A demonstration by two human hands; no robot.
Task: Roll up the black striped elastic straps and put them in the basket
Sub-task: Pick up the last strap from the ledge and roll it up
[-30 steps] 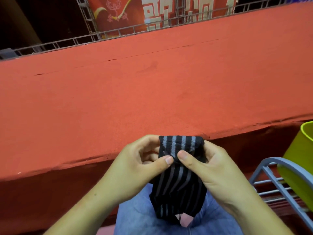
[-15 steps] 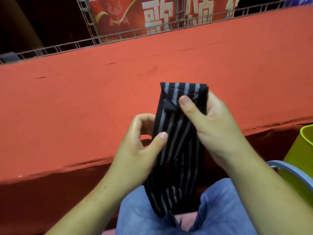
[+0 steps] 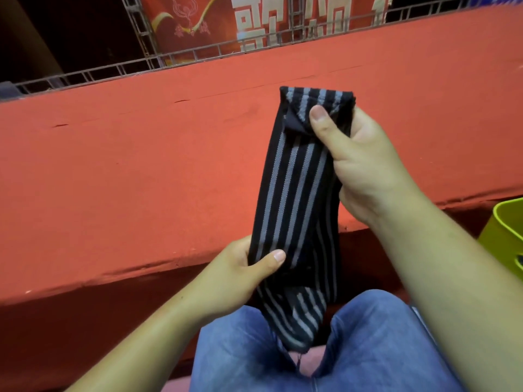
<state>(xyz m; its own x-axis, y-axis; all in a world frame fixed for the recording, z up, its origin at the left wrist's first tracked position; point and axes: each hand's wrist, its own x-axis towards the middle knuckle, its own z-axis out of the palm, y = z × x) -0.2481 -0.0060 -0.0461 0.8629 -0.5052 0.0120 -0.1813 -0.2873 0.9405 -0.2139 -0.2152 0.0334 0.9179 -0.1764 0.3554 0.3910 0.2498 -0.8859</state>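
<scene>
A black elastic strap with grey stripes (image 3: pixel 294 188) hangs stretched and nearly upright in front of me. My right hand (image 3: pixel 365 162) grips its folded top end, thumb pressed on the front. My left hand (image 3: pixel 240 273) pinches the strap lower down, thumb on the striped face. The strap's lower end drops between my knees. At the right edge only a corner of a lime-green basket (image 3: pixel 506 219) shows.
A wide red carpeted ledge (image 3: pixel 127 171) runs across in front of me, with a step down at its near edge. Metal truss railing (image 3: pixel 135 66) and a red banner stand behind it. My knees in blue jeans (image 3: pixel 376 343) fill the bottom.
My right hand has lifted the strap's top end up and to the right. The left hand slid down along the strap, and the strap is now pulled out long.
</scene>
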